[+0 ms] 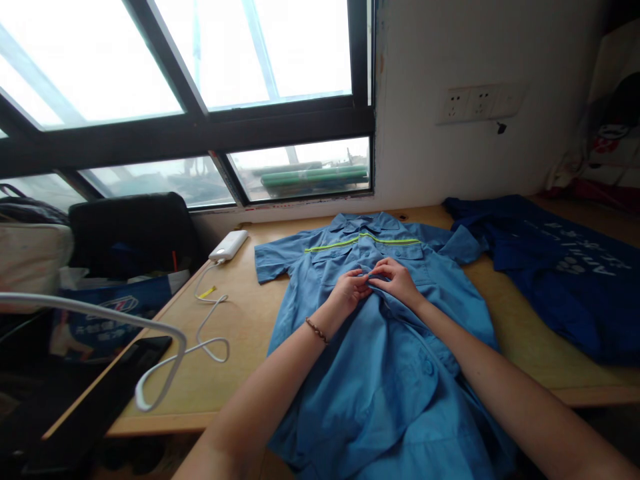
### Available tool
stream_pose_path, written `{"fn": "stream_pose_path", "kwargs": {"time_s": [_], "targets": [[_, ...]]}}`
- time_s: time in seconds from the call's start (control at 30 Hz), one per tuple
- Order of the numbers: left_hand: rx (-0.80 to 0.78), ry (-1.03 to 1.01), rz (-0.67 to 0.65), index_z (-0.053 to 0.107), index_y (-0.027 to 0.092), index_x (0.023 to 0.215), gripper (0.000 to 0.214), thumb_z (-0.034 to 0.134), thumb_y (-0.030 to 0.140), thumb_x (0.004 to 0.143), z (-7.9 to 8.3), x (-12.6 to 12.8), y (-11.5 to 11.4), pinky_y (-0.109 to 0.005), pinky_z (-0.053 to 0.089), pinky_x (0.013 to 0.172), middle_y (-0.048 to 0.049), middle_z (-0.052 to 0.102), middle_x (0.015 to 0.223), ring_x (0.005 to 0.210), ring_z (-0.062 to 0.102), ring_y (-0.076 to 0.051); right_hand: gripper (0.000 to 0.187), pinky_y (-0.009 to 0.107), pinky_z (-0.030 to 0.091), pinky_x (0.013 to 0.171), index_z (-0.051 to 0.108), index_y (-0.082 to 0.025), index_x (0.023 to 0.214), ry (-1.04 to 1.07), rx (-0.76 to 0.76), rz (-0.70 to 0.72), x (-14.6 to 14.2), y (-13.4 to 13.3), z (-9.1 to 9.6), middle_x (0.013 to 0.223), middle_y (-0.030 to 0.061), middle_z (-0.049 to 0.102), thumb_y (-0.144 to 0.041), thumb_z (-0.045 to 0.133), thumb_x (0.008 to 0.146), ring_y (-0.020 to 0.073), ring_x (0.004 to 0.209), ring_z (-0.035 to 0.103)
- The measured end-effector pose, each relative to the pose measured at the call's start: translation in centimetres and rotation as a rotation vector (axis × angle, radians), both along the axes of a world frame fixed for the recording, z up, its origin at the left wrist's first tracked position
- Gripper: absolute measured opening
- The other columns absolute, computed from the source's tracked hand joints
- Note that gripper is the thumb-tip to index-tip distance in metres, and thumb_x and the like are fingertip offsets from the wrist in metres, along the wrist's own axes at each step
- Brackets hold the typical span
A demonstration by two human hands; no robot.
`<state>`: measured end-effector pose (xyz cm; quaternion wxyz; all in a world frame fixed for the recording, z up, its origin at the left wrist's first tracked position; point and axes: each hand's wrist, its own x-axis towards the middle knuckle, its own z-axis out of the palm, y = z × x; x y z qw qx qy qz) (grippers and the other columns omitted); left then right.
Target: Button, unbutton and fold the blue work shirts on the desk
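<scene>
A light blue short-sleeved shirt (340,373) lies front up on the wooden table, its collar toward the wall and its lower part over the front edge. A yellow-green stripe crosses its chest. Halfway down the front opening, my left hand (351,288) pinches the cloth. Fingertip to fingertip with it, my right hand (395,280) pinches the same part of the front edge. The fingers hide whatever small piece is between them. Nearer to me, a button (428,367) shows on the loose front flap, and the cloth is bunched there.
On the right lies a dark blue garment (555,267) with white print. A white power bank (229,245) with a white cable (213,341) sits at the table's (250,320) left side. A black chair (133,233) and bags stand left, below the window.
</scene>
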<state>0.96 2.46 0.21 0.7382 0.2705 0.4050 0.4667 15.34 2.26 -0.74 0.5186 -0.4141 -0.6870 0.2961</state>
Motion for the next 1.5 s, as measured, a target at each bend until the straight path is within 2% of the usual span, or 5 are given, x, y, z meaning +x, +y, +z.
{"fn": "stream_pose_path", "kwargs": {"time_s": [0.27, 0.37, 0.73, 1.13, 1.5], "targets": [[0.044, -0.101, 0.003, 0.04, 0.013, 0.096, 0.041, 0.056, -0.004, 0.063, -0.1, 0.1, 0.1, -0.03, 0.05, 0.066, -0.0045, 0.057, 0.072, 0.061, 0.06, -0.015, 0.042, 0.034, 0.043, 0.084, 0.065, -0.019, 0.098, 0.362, -0.548, 0.265, 1.4, 0.6, -0.1, 0.092, 0.0039, 0.066, -0.032, 0.07, 0.058, 0.019, 0.085, 0.06], [0.078, -0.088, 0.017, 0.04, 0.013, 0.093, 0.041, 0.058, -0.003, 0.06, 0.0, 0.2, -0.1, -0.03, 0.05, 0.066, -0.0034, 0.057, 0.07, 0.061, 0.06, -0.014, 0.043, 0.034, 0.044, 0.083, 0.066, -0.018, 0.097, 0.427, -0.622, 0.258, 1.5, 0.6, 0.0, 0.089, 0.0041, 0.067, -0.03, 0.071, 0.056, 0.0188, 0.082, 0.061], [0.212, -0.015, 0.074, 0.042, 0.015, 0.079, 0.041, 0.071, 0.007, 0.051, -0.2, 0.2, -0.1, -0.029, 0.048, 0.063, 0.0027, 0.055, 0.059, 0.056, 0.058, -0.012, 0.041, 0.033, 0.048, 0.075, 0.068, -0.019, 0.09, 0.532, -0.663, 0.17, 0.5, 0.0, 0.3, 0.08, 0.0036, 0.069, -0.027, 0.075, 0.05, 0.0179, 0.07, 0.062], [0.073, -0.074, 0.055, 0.041, 0.014, 0.087, 0.039, 0.064, -0.001, 0.058, -0.3, 0.1, 0.3, -0.022, 0.046, 0.057, -0.0004, 0.055, 0.062, 0.056, 0.057, -0.011, 0.037, 0.027, 0.047, 0.07, 0.062, -0.017, 0.074, 0.618, -0.631, 0.066, 0.6, 1.3, -1.2, 0.067, -0.0021, 0.065, -0.025, 0.078, 0.041, 0.0133, 0.064, 0.06], [0.259, 0.044, 0.034, 0.046, 0.015, 0.076, 0.04, 0.075, 0.011, 0.049, -0.2, -0.1, 0.3, -0.02, 0.04, 0.055, 0.0039, 0.054, 0.055, 0.051, 0.052, -0.007, 0.033, 0.033, 0.045, 0.075, 0.069, -0.016, 0.074, 0.408, -0.529, 0.018, 0.6, 0.6, -0.6, 0.071, 0.0025, 0.068, -0.032, 0.075, 0.047, 0.0182, 0.069, 0.061]]}}
